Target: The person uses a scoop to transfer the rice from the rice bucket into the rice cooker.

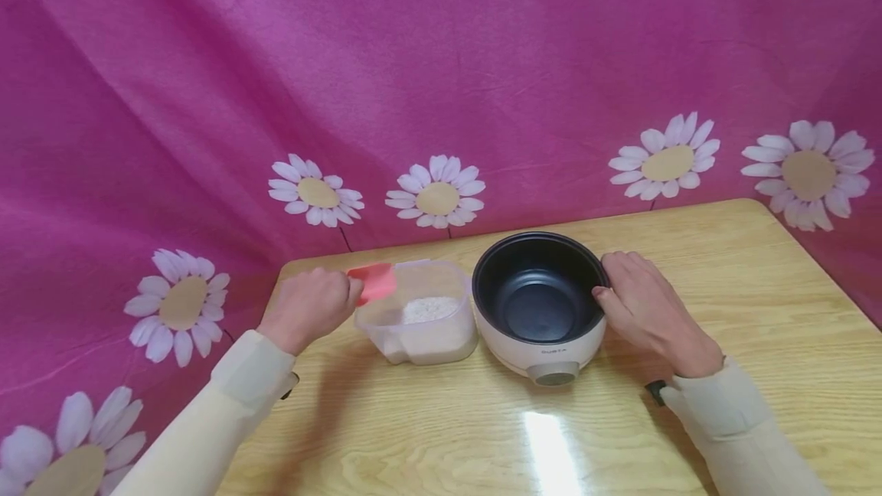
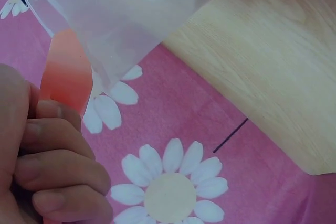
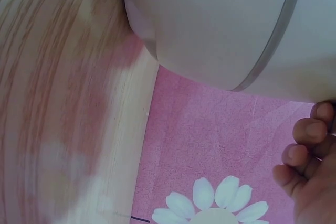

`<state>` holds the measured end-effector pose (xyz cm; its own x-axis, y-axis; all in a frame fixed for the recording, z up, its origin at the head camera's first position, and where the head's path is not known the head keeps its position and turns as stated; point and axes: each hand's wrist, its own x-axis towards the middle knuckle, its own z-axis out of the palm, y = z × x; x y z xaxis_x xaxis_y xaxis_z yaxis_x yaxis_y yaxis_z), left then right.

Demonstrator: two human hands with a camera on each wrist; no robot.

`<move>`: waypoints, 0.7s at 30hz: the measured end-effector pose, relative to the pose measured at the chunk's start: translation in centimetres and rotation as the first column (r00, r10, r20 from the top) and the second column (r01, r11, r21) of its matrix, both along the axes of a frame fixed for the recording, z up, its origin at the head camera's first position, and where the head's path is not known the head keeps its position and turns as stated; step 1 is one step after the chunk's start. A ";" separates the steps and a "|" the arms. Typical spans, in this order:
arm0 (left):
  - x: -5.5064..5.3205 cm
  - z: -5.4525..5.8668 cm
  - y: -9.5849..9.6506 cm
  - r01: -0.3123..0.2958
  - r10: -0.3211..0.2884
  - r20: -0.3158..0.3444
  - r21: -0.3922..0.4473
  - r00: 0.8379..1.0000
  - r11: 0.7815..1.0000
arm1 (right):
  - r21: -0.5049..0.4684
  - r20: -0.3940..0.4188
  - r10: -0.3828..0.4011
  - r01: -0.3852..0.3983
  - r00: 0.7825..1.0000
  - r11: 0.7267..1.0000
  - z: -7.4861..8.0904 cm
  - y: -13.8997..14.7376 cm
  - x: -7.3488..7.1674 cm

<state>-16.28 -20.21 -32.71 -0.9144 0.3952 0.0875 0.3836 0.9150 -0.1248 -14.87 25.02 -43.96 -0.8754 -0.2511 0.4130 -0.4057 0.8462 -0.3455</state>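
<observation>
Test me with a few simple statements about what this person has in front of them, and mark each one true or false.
1. The left hand grips a pink scoop. True.
2. The right hand is on the side of the pot. True.
3. A lid covers the pot. False: it is uncovered, and its dark inside shows.
4. In the head view, the clear plastic tub stands to the left of the pot and has white grains in it. True.
5. The white grains reach the tub's rim. False: they lie well below it.
</observation>
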 end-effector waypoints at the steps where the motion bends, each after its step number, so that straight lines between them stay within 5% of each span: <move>1: 0.0 0.0 0.1 -0.006 0.006 0.009 -0.003 1.000 1.000 | -0.001 0.002 0.000 0.000 1.000 1.000 0.0 0.0 0.0; 10: -0.2 -0.1 1.5 -0.029 0.033 0.103 -0.034 0.994 0.999 | -0.007 0.038 -0.011 0.011 0.999 1.000 0.1 0.0 0.2; 21: -0.5 0.0 2.6 -0.050 0.079 0.249 -0.123 0.965 0.991 | -0.026 0.094 -0.021 0.024 0.995 0.999 0.3 -0.1 0.3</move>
<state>-16.80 -17.58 -32.72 -0.9248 0.3285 -0.1919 0.3566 0.9242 -0.1367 -14.61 24.96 -43.62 -0.9161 -0.2206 0.3349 -0.3512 0.8445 -0.4044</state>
